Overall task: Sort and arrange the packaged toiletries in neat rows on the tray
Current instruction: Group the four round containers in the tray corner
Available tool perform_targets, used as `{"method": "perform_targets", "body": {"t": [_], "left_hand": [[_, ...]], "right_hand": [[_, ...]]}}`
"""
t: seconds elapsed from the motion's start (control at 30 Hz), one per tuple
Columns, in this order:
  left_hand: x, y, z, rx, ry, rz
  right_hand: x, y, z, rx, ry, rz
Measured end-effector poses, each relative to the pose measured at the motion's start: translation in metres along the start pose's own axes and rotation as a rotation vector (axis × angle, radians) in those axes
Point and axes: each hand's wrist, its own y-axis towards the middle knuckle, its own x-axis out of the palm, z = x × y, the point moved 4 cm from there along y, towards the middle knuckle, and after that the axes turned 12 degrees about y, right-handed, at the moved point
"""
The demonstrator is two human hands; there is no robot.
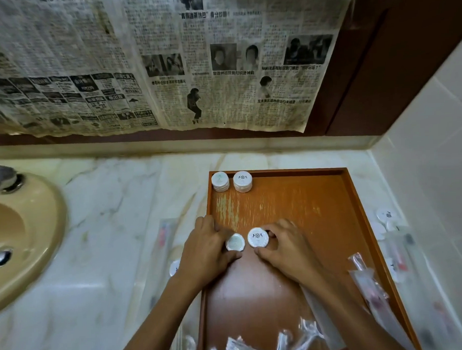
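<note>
Toiletries in small round white packages are the thing in hand: the left hand curls its fingers and thumb round a pale green-printed round pack, and the right hand pinches a round pack with a dark emblem between thumb and fingertips. Both packs sit side by side, nearly touching, on the floor of the orange wooden tray, about midway down it, probably so the pair can be slid or set together as one unit. That grip looks chosen to mirror the two round packs already standing at the tray's far left corner, green-printed on the left and emblem on the right, which suggests a second row starting under the first in the same order. Clear plastic sachets lie heaped at the tray's near end, and more sachets hang over its right rim. Other round packs wait on the marble surface to the right; a beige basin lies far left.
</note>
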Motion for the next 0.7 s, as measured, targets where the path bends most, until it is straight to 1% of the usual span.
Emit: {"method": "perform_targets", "body": {"t": [0.13, 0.23, 0.4, 0.7], "left_hand": [[-0.002, 0.026, -0.013, -0.081, -0.014, 0.024], [-0.004, 0.045, -0.020, -0.101, 0.012, 0.050], [-0.003, 0.063, -0.028, -0.133, 0.035, 0.019], [0.001, 0.065, -0.037, -0.177, -0.050, 0.065]], "right_hand": [[-0.001, 0.025, 0.000, 0.002, 0.010, 0.007], [0.001, 0.046, -0.002, -0.002, 0.018, 0.003], [0.006, 0.069, -0.005, -0.037, 0.030, 0.014], [0.016, 0.075, -0.002, -0.093, 0.076, 0.199]]}}
